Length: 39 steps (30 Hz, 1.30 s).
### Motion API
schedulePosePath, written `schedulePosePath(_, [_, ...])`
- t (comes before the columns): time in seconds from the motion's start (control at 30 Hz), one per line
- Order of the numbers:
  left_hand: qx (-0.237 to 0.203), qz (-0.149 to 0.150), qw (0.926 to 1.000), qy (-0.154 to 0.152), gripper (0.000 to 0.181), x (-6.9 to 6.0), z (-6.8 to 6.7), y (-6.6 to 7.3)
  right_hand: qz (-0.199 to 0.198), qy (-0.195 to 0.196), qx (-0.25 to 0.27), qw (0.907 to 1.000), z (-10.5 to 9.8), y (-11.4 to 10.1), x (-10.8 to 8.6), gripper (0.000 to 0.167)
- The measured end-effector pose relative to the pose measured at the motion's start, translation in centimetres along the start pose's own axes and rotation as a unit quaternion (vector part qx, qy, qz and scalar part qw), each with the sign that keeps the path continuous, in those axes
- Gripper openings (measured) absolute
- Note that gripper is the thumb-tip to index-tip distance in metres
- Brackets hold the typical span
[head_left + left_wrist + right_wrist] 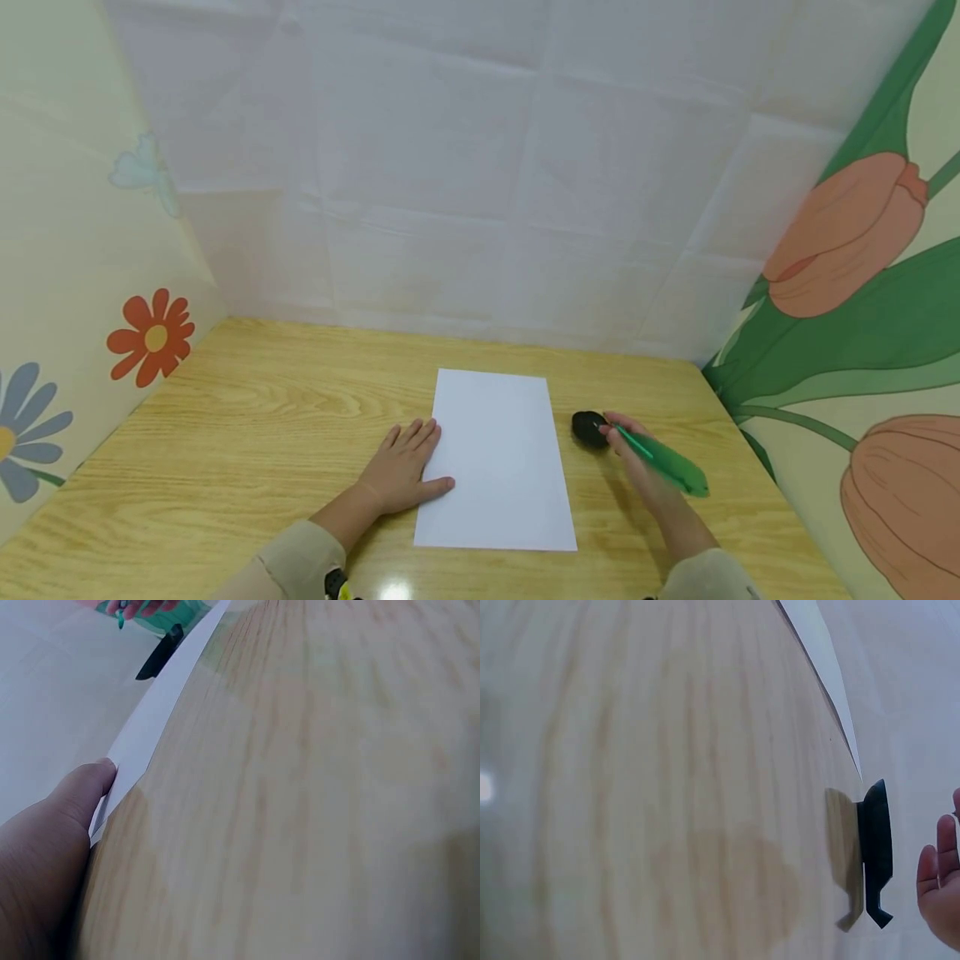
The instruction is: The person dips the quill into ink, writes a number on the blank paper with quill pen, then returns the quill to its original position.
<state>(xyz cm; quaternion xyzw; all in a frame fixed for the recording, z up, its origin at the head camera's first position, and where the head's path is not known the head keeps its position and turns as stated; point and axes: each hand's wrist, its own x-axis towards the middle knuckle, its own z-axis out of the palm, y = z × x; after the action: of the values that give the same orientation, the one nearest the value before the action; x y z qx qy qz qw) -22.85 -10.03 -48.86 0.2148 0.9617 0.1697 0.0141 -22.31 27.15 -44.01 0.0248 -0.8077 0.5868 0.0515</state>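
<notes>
A white sheet of paper (495, 467) lies on the wooden table in front of me. Along its left edge my left hand (405, 471) rests spread, its thumb (94, 784) on the sheet. To the right of the paper, my right hand (637, 467) pinches a green feather pen (671, 462), its feather slanting back towards me. Close by the right fingertips stands a small, rounded black object (588, 429), perhaps a pen stand. The right wrist view shows this black object (876, 855) low on the table beside the fingers (946, 847); the pen is out of that view.
The wood-grain table (300, 400) ends at a creased white sheet (487, 167) at the back. Panels with painted flowers flank it, a red flower (153, 337) on the left and large tulips (847, 233) on the right.
</notes>
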Motion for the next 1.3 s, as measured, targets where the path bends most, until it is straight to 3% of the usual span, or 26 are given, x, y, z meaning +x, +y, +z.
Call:
schedulePosePath(0.57, [-0.004,-0.001,1.0,-0.004,0.089,-0.03,-0.23,0.18,0.086,0.005,-0.067,0.994,-0.15,0.36,0.45,0.051])
schedulePosePath(0.77, [-0.004,-0.005,1.0,-0.006,0.09,0.0,-0.32,0.25,0.093,0.002,-0.043,0.9947,-0.07,0.35,0.51,0.049])
schedulePosePath(1.03, [-0.001,-0.007,1.0,-0.006,0.09,0.02,-0.32,0.25,0.08,0.028,0.045,0.9954,0.17,-0.05,0.32,0.041])
schedulePosePath(1.3, [-0.001,-0.007,0.9999,-0.008,0.09,0.04,-0.34,0.2,0.095,0.04,0.039,0.9939,0.13,0.18,0.35,0.038])
